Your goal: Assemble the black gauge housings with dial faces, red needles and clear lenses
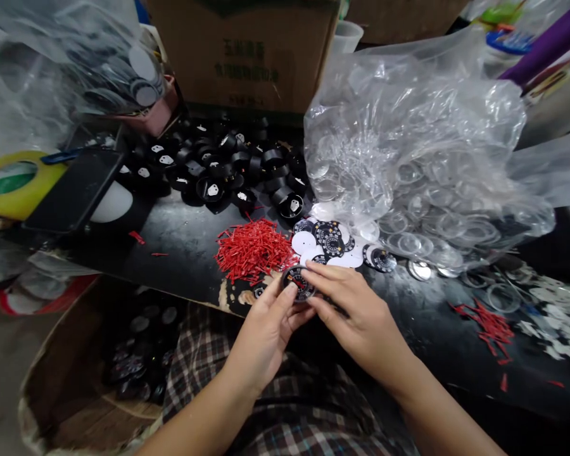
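Print before my fingers (280,305), none surely legible.
The cardboard box (194,69) facing me carries two rows of green Chinese characters (244,48) and a scrap of print lower down, too blurred to spell out. The gauge (302,282) I hold and the loose black dials (330,239) show rings of pale markings, too small for me to read.

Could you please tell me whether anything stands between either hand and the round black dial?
Nothing visible does: the left hand already holds the dial, and the right hand has its fingers at the dial's right edge. The pile of red pieces lies beyond, out of the way.
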Demonstrator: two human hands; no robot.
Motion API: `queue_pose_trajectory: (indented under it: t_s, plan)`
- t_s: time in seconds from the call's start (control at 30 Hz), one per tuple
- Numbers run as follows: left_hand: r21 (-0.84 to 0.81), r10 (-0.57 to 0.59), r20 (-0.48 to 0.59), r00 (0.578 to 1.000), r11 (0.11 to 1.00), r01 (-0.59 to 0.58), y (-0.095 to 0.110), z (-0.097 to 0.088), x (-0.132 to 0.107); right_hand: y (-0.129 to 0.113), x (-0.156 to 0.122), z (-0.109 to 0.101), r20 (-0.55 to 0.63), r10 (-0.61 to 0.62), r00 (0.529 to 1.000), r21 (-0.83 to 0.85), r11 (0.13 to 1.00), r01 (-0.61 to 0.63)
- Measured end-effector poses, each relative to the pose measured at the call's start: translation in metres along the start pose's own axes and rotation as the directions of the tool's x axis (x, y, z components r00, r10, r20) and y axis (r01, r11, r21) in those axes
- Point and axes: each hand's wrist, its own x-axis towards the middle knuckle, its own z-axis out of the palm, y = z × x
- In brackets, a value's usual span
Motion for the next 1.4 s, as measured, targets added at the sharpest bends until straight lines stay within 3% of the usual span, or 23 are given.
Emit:
queue_pose_trajectory:
  t_s: [0.1,0.17,0.6,0.9,1.03,1.27,1.4]
  plan:
    - [0.054,0.012,0.03,0.999,0.998,-0.013,0.0,0.001,-0.001,-0.003,0.004,-0.003,0.013,0.192,0.981,0.146,0.971,-0.191]
    - [0.073,0.005,0.04,0.999,0.997,-0.008,0.0,0.001,-0.001,-0.004,0.006,-0.004,0.027,0.239,0.971,0.205,0.949,-0.239]
    - [0.064,-0.036,0.074,0.997,0.997,0.031,0.001,0.0,-0.003,-0.004,0.002,-0.001,-0.038,0.254,0.967,0.235,0.942,-0.238]
    - [-0.064,-0.092,0.103,0.99,0.993,0.099,0.001,-0.004,-0.005,-0.003,0.0,-0.001,-0.019,0.263,0.965,0.315,0.917,-0.243]
    - [-0.06,-0.1,0.095,0.99,0.993,0.106,0.003,-0.003,-0.007,-0.003,-0.001,-0.001,-0.039,0.233,0.972,0.269,0.939,-0.214]
    - [0.125,0.021,0.064,0.998,0.992,-0.029,-0.001,-0.006,-0.002,-0.004,-0.003,-0.001,-0.086,0.142,0.986,0.09,0.987,-0.134]
    - [0.33,0.12,0.126,0.985,0.931,-0.156,-0.008,-0.012,-0.003,-0.005,0.003,-0.003,-0.046,0.201,0.979,0.174,0.966,-0.19]
